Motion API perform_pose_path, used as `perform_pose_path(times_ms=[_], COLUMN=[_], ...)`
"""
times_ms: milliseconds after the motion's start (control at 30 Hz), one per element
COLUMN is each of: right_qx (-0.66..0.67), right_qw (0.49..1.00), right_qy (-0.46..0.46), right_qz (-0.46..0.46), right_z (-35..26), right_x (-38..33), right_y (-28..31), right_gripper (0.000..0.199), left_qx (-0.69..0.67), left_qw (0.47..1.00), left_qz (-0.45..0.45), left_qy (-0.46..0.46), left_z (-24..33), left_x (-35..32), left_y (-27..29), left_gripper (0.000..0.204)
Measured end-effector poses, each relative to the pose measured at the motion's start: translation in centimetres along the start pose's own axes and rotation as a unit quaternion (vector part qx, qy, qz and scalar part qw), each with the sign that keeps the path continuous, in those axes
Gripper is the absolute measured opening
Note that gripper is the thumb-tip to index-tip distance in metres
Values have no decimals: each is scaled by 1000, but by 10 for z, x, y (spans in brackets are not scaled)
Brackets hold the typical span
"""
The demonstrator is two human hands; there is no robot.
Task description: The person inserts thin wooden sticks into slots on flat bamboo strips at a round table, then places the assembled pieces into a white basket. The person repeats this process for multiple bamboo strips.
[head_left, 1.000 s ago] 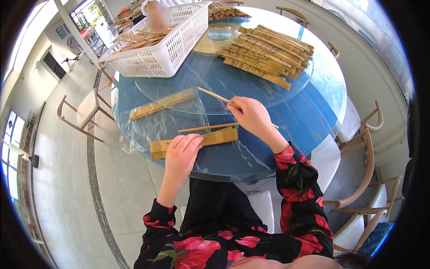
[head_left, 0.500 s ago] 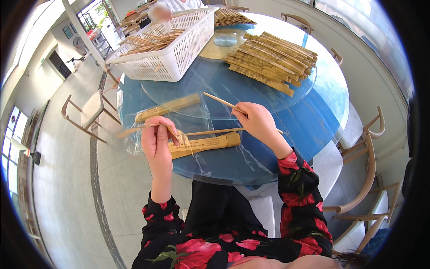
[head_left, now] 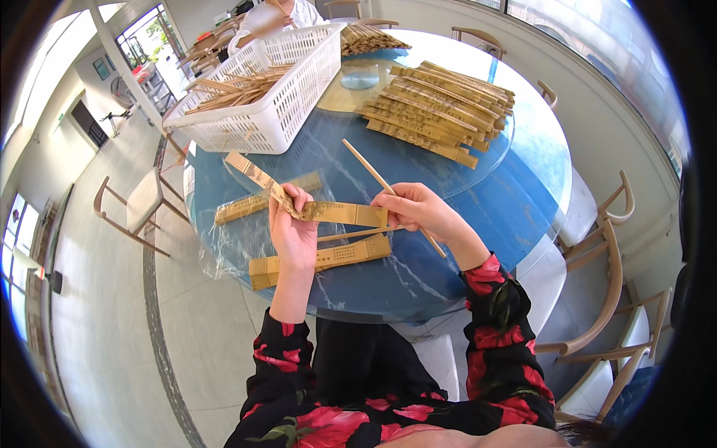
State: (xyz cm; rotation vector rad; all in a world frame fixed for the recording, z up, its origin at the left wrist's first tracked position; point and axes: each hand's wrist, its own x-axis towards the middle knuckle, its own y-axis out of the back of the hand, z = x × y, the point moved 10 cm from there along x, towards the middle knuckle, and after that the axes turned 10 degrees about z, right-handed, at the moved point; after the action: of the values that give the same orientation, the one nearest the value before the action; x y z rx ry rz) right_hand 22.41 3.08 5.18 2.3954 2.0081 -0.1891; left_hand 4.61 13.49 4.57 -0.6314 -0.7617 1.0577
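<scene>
My left hand (head_left: pixel 293 237) pinches a long tan printed paper sleeve (head_left: pixel 340 213) near its middle. The sleeve bends there, one end slanting up to the left and the other reaching toward my right hand (head_left: pixel 420 215). That hand grips a thin wooden chopstick (head_left: pixel 366 164), tilted with its upper end to the left, and its fingertips meet the right end of the sleeve. Below, a second chopstick (head_left: pixel 349 234) rests on the table beside a few flat paper sleeves (head_left: pixel 358 252). Left of my hands, another paper sleeve (head_left: pixel 239 211) lies with crumpled clear plastic film (head_left: pixel 216 250).
A white slatted basket (head_left: pixel 299 112) of loose chopsticks (head_left: pixel 243 91) stands on the blue round glass table (head_left: pixel 478 216). Stacked tan sleeves (head_left: pixel 441 112) lie at far right, with another pile (head_left: pixel 370 39) behind. A person (head_left: pixel 302 13) sits across; wooden chairs (head_left: pixel 146 201) surround the table.
The sleeve in my left hand, earlier crumpled and edge-on, now extends across to my right hand. The chopstick in my right hand has tilted steeper, and that hand has come closer to the left.
</scene>
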Motion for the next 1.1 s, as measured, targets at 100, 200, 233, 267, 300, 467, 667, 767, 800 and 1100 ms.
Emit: perform_pose_path(times_ms=[100,200,233,267,300,467,667,767,800,1100], right_qx=[-31,-12,-3,-6,-9,6,-15,-19,-18,-48], right_qw=[999,1000,999,1000,1000,1000,999,999,999,998], right_qy=[9,11,10,7,2,-15,-22,-20,-17,-2], right_qz=[7,24,32,28,21,-16,-36,-34,-36,-28], right_z=[3,6,6,6,9,12,9,14,14,15], right_x=[-2,-1,-2,-3,-3,-5,-8,-6,-5,-5], right_y=[-1,0,-1,-2,-5,-13,-19,-16,-15,-16], right_gripper=[19,17,16,16,16,16,16,16,15,16], left_qx=[-23,-42,77,196,312,200,207,211,215,297], left_qw=[1000,994,993,975,942,960,967,967,967,943], left_qz=[2,6,-39,-82,-120,-77,-61,-67,-68,-146], left_qy=[21,97,80,61,39,178,136,125,122,38], left_z=[-4,-13,-19,-29,-38,-62,-55,-54,-54,-50], left_x=[-6,-25,-30,-35,-40,-46,-45,-46,-46,-50], left_y=[-6,-49,-55,-57,-55,-37,-36,-38,-39,-46], left_gripper=[23,59,55,51,47,23,19,17,17,25])
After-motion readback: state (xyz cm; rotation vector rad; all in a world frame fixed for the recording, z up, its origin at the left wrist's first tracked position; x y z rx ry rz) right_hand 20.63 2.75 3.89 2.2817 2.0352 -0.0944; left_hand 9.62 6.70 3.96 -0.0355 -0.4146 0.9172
